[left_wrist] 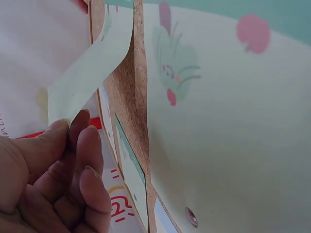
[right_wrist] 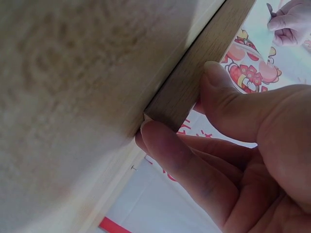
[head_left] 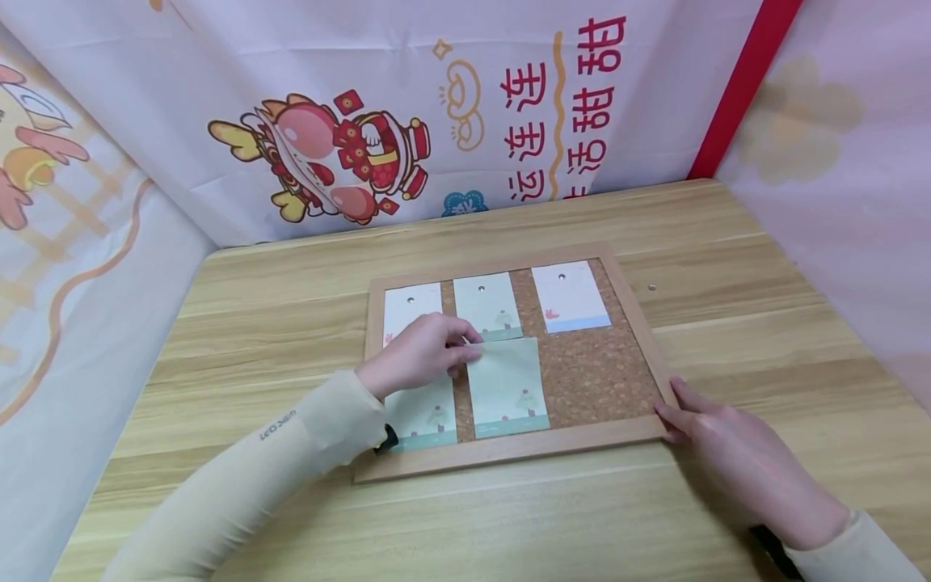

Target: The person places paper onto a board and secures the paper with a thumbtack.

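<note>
A wood-framed corkboard (head_left: 600, 380) lies on the table. My left hand (head_left: 425, 349) pinches a pale green note sheet (head_left: 507, 384) by its upper left corner between thumb and forefinger. In the left wrist view that sheet (left_wrist: 90, 70) bends up off the cork at the pinched end. Beside it, under my left wrist, is another green sheet (left_wrist: 233, 121) with a metal pushpin (left_wrist: 191, 217) in it. My right hand (head_left: 742, 457) grips the board's near right corner, thumb and fingers on the wooden frame (right_wrist: 187, 85).
Along the board's top row hang a white sheet (head_left: 413, 311), a green sheet (head_left: 483, 303) and a white-and-blue sheet (head_left: 570, 299), each pinned. A loose pushpin (head_left: 651, 287) lies on the table (head_left: 771, 339) right of the board. Printed cloth (head_left: 407, 48) stands behind the table and at both sides.
</note>
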A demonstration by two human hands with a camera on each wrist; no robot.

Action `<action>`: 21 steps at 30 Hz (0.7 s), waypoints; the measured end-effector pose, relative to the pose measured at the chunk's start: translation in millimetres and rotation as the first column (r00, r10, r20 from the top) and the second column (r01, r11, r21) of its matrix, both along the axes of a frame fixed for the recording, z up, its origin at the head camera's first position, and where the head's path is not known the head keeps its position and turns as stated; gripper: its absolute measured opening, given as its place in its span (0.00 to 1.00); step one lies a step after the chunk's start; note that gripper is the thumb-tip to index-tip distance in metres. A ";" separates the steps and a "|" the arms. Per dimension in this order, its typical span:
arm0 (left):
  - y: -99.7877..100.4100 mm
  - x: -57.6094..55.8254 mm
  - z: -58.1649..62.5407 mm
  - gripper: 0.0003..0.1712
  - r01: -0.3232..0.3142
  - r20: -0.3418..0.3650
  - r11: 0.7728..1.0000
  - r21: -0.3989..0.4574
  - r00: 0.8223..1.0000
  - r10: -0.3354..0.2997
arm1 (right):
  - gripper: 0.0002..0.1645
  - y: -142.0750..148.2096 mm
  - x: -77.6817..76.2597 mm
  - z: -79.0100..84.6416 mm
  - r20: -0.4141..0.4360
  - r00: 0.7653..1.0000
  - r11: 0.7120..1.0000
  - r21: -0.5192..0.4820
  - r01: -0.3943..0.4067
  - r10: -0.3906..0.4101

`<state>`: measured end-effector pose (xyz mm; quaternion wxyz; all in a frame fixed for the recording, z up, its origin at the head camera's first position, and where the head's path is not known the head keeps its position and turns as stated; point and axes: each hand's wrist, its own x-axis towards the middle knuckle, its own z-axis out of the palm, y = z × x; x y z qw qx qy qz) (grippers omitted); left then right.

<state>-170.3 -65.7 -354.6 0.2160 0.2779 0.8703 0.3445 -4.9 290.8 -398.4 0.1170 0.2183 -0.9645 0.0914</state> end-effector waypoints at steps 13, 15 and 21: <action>-3.6 -2.9 -5.1 0.08 -0.026 -0.010 1.000 -0.008 1.000 0.026 | 0.24 -0.6 -0.6 1.6 0.021 1.000 1.000 -0.013 0.018 -0.018; -3.6 -3.2 -5.0 0.08 -0.024 -0.011 1.000 -0.004 1.000 0.024 | 0.24 -0.5 -0.7 1.6 0.015 1.000 1.000 -0.011 0.017 -0.017; -0.9 -3.9 -3.7 0.09 0.004 -0.010 1.000 0.004 1.000 -0.004 | 0.23 -0.7 -0.1 1.4 0.025 0.999 1.000 -0.005 0.020 -0.020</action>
